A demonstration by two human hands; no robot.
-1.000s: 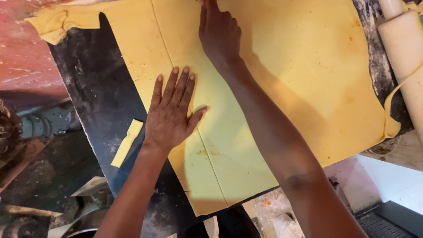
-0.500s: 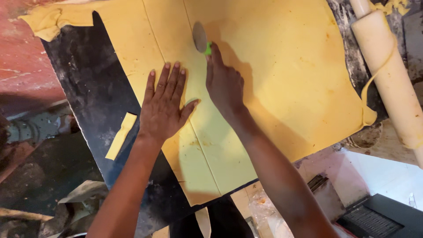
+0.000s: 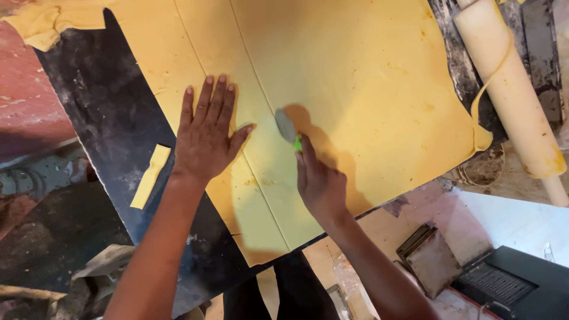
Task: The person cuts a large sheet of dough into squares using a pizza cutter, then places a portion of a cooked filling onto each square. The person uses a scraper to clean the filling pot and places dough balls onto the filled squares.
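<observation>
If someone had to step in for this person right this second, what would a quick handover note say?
Left hand: flat, fingers spread, pressing the yellow dough sheet onto the dark board.
Right hand: grips a wheel cutter with a green handle, its disc on the dough, on a cut line.
Done: two long cut lines run down the sheet, marking off strips on its left side; one small cut strip lies loose on the board.
Left: the wide right part of the sheet is uncut.
Nearby: a rolling pin at the right edge, with a thin dough ribbon draped on it.

One dough sheet (image 3: pixel 367 89), one rolling pin (image 3: pixel 510 95), two hands (image 3: pixel 204 139).
</observation>
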